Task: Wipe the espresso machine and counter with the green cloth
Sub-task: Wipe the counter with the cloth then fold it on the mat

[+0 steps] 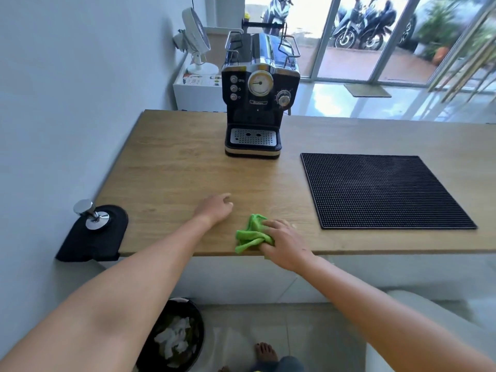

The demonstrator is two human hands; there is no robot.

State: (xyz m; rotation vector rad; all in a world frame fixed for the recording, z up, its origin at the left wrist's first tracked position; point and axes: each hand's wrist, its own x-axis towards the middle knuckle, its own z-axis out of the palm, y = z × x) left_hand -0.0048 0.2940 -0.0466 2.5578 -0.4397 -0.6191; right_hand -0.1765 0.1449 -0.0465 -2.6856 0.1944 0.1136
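Note:
A black and chrome espresso machine (259, 95) stands at the back of the wooden counter (171, 167), its drip tray facing me. Near the counter's front edge lies a crumpled green cloth (251, 234). My right hand (281, 242) lies on the cloth's right side, its fingers curled into the fabric. My left hand (216, 208) rests on the bare wood just left of the cloth, fingers relaxed, holding nothing.
A black ribbed rubber mat (383, 190) covers the counter's right part. A chrome tamper (91, 214) stands on a black corner pad (91, 237) at the front left. A white fan (197, 41) sits behind the machine. A black bin (174, 339) stands on the floor below.

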